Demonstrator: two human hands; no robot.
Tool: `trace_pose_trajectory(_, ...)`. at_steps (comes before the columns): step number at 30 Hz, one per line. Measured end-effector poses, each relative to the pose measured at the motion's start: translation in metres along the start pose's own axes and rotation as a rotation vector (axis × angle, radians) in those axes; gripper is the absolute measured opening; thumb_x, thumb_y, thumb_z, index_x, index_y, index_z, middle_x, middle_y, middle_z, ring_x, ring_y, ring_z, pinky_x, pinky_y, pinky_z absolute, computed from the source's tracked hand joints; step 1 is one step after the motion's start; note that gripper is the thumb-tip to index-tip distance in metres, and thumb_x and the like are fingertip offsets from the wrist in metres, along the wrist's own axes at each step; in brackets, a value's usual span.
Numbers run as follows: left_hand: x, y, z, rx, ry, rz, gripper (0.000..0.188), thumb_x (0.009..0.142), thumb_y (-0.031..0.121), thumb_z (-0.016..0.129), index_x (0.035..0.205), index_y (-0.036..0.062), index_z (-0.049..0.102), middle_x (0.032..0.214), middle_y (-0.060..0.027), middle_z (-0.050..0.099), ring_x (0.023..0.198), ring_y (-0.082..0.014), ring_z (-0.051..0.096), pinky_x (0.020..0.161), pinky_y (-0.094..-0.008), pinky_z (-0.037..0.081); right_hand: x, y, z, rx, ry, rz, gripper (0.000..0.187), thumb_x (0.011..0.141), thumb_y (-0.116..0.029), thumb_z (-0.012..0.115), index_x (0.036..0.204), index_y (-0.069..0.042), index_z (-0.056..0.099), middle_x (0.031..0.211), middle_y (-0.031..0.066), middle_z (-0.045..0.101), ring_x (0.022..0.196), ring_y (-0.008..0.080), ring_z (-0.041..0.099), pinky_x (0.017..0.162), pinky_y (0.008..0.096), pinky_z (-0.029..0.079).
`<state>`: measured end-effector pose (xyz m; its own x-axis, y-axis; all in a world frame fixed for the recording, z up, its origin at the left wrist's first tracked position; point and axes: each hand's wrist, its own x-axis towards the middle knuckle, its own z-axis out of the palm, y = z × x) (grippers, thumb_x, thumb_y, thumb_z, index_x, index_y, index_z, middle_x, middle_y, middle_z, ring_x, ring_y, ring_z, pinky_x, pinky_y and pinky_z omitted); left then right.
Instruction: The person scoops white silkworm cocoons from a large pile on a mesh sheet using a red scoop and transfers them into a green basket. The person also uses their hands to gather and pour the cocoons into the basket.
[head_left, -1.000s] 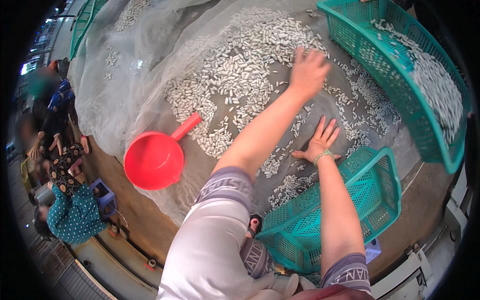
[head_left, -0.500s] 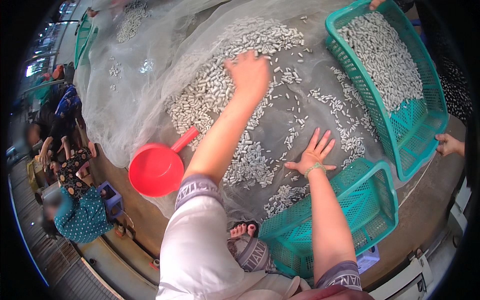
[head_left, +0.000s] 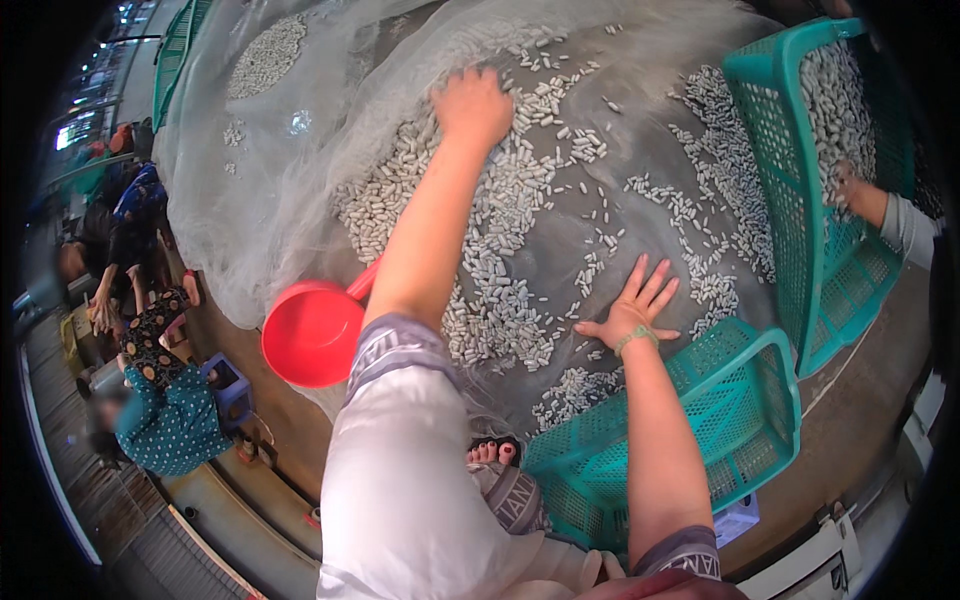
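My left hand (head_left: 474, 105) reaches to the far part of a heap of small pale grey capsule-shaped pieces (head_left: 500, 195) spread over mesh netting. Its fingers are bent, apart and partly sunk among the pieces; I see nothing held. Flat on the netting lies my right hand (head_left: 632, 310), fingers spread, a beaded bracelet at the wrist. Below that forearm stands a green plastic basket (head_left: 735, 395), its visible inside bare. A red dipper (head_left: 312, 340) rests beside my left forearm, which covers part of its handle.
At the right, another person's hand (head_left: 862, 195) reaches into a tilted green basket (head_left: 780, 130) of the same pieces. Sheer netting (head_left: 240, 220) bunches at the left. Beyond it sits a person in a dotted teal top (head_left: 175, 425), near a purple stool (head_left: 230, 385).
My left hand has moved farther away, its fingers now more bent. The other person's basket has tipped steeply, and more pieces lie beside it on the netting. My right hand stays in place.
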<state>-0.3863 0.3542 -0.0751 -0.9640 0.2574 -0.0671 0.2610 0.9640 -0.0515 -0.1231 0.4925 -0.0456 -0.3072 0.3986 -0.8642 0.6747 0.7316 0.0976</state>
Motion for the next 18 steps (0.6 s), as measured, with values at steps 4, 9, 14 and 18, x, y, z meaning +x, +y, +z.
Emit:
trace_pose_trajectory(4, -0.016, 0.013, -0.022, -0.004, 0.008, 0.118, 0.043, 0.086, 0.040, 0.052, 0.118, 0.0112, 0.053, 0.119, -0.0141, 0.054, 0.110, -0.0332, 0.051, 0.088, -0.0536, 0.040, 0.002, 0.003, 0.001, 0.014, -0.003, 0.013, 0.146, 0.049, -0.050, 0.086, 0.142, -0.022, -0.023, 0.147, 0.0082, -0.032, 0.136, 0.0343, -0.024, 0.093, 0.0774, 0.017)
trace_pose_trajectory(9, 0.108, -0.007, 0.070, -0.006, 0.371, 0.365, 0.063, 0.078, 0.045, 0.058, 0.131, 0.0127, 0.044, 0.134, -0.0175, 0.043, 0.126, -0.0340, 0.039, 0.102, -0.0502, 0.029, -0.004, -0.007, 0.001, -0.035, 0.021, -0.043, 0.147, 0.049, -0.050, 0.086, 0.142, -0.021, -0.024, 0.147, 0.0088, -0.032, 0.136, 0.0346, -0.024, 0.093, 0.0774, 0.018)
trace_pose_trajectory(14, 0.084, -0.015, 0.038, -0.212, 0.202, 0.020, 0.048, 0.084, 0.032, 0.055, 0.124, 0.0072, 0.051, 0.130, -0.0184, 0.047, 0.124, -0.0345, 0.041, 0.102, -0.0483, 0.031, 0.002, 0.002, 0.003, -0.023, 0.015, -0.001, 0.147, 0.049, -0.050, 0.086, 0.142, -0.021, -0.023, 0.147, 0.0090, -0.032, 0.137, 0.0345, -0.024, 0.093, 0.0771, 0.018)
trace_pose_trajectory(18, 0.013, -0.038, 0.015, -0.055, 0.155, 0.075, 0.036, 0.083, 0.025, 0.052, 0.117, 0.0119, 0.055, 0.124, -0.0115, 0.051, 0.119, -0.0312, 0.045, 0.095, -0.0487, 0.035, -0.002, -0.003, -0.001, -0.012, -0.002, -0.021, 0.145, 0.050, -0.050, 0.086, 0.142, -0.020, -0.023, 0.147, 0.0091, -0.032, 0.136, 0.0344, -0.024, 0.093, 0.0769, 0.019)
